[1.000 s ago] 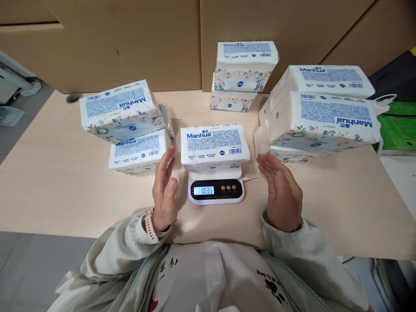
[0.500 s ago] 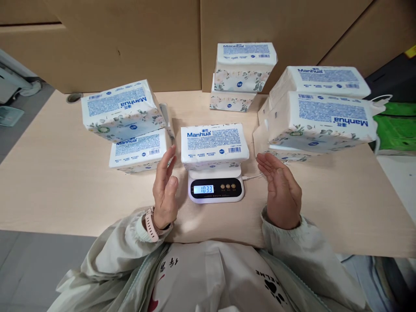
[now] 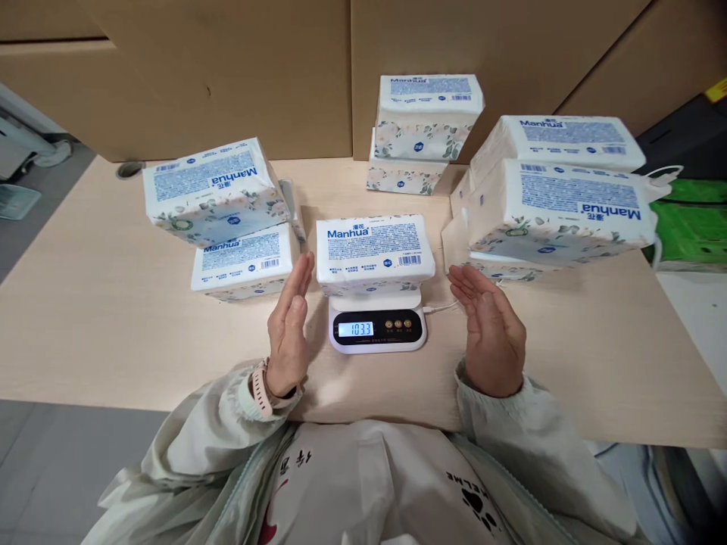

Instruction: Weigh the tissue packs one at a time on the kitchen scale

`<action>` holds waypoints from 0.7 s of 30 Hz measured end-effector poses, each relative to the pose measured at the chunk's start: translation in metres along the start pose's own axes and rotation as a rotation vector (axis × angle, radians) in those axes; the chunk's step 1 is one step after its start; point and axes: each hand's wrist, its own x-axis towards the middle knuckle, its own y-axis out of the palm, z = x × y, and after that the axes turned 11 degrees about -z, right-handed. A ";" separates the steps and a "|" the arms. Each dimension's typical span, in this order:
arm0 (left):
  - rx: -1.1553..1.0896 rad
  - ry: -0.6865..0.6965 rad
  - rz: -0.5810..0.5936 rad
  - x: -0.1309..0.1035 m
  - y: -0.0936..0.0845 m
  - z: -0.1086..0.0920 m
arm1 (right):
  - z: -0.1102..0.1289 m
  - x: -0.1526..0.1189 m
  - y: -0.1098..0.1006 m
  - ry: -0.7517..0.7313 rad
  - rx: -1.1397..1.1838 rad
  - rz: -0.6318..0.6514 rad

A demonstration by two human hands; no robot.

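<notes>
A white pack of tissues (image 3: 375, 253) with blue print lies flat on a small digital kitchen scale (image 3: 378, 331), whose lit display reads 103.3. To the left of the pack, my left hand (image 3: 288, 333) is held up with outstretched fingers, apart from the pack and holding nothing. On the other side my right hand (image 3: 493, 329) is raised the same way, palm turned inward, also empty. The scale's platform is mostly hidden beneath the pack.
Stacked tissue packs stand at the left (image 3: 213, 189), at the back (image 3: 429, 125) and at the right (image 3: 576, 204) of the wooden table (image 3: 113, 325). Cardboard (image 3: 227, 76) walls off the far edge. A white cable (image 3: 443, 308) leaves the scale's right side.
My left hand's fingers and thumb have drawn closer together and straightened slightly. The right hand, the pack and the scale reading stay practically the same.
</notes>
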 end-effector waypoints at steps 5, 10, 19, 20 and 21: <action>-0.010 -0.076 0.136 0.001 0.005 0.000 | 0.001 -0.003 0.012 0.032 -0.089 0.325; 0.021 0.029 0.098 -0.006 -0.001 -0.011 | 0.028 -0.018 0.030 -0.116 -0.131 0.555; 0.118 0.447 -0.287 0.025 -0.045 -0.030 | 0.049 -0.011 0.132 -0.300 -0.018 0.909; 0.154 0.443 -0.296 0.031 -0.055 -0.025 | 0.042 -0.008 0.146 -0.319 -0.013 0.934; 0.193 0.428 -0.304 0.036 -0.065 -0.018 | 0.034 -0.006 0.157 -0.325 -0.023 0.953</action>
